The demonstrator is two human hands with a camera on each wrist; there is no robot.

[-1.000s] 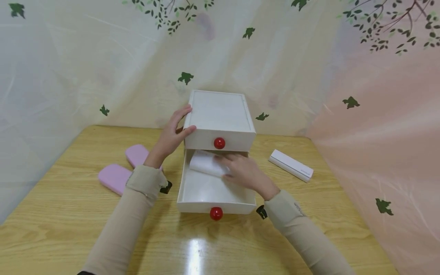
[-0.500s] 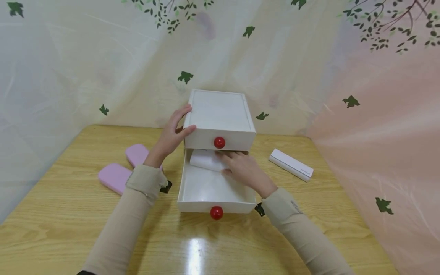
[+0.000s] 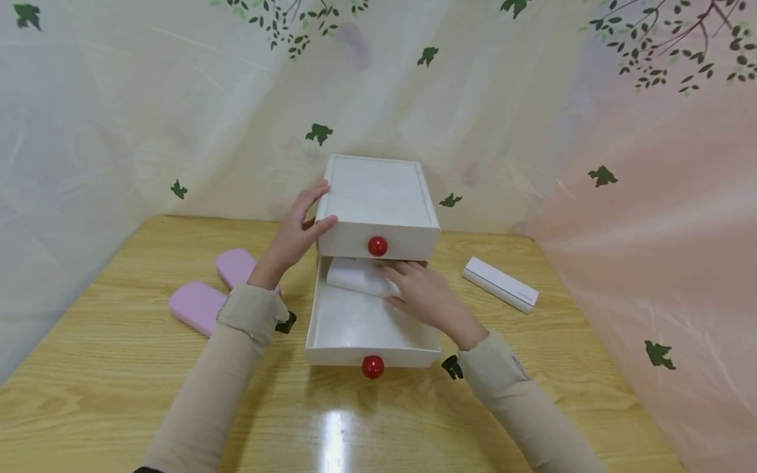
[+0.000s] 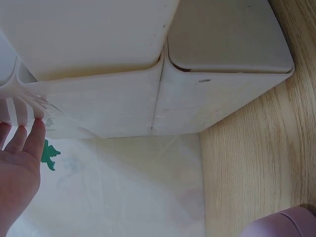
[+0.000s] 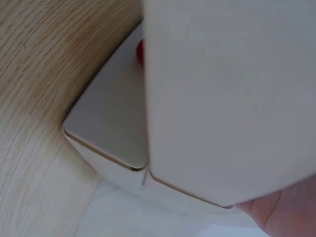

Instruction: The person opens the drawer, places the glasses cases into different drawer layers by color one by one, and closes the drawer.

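A white drawer cabinet (image 3: 378, 190) with red knobs stands on the table. Its middle drawer (image 3: 355, 332) is pulled out; the drawers above and below are closed. My left hand (image 3: 294, 233) rests at the cabinet's upper left, thumb on the top's front edge and fingers along the side. Inside the open drawer, toward the back, lies a white oblong case (image 3: 357, 276), partly hidden by the upper drawer. My right hand (image 3: 428, 295) reaches over the drawer's right side, fingers extended beside the case's right end, fingertips partly hidden. In the right wrist view the drawer wall covers most of that hand.
Two light purple rounded cases (image 3: 197, 307) lie on the table left of the cabinet, partly behind my left forearm. A long white case (image 3: 501, 284) lies to the right. A patterned curtain (image 3: 236, 131) hangs behind the wooden table (image 3: 284, 420).
The white oblong case has slid a little farther back in the drawer. My right hand first moved back with it, then shifted slightly right. My left hand has stayed put.
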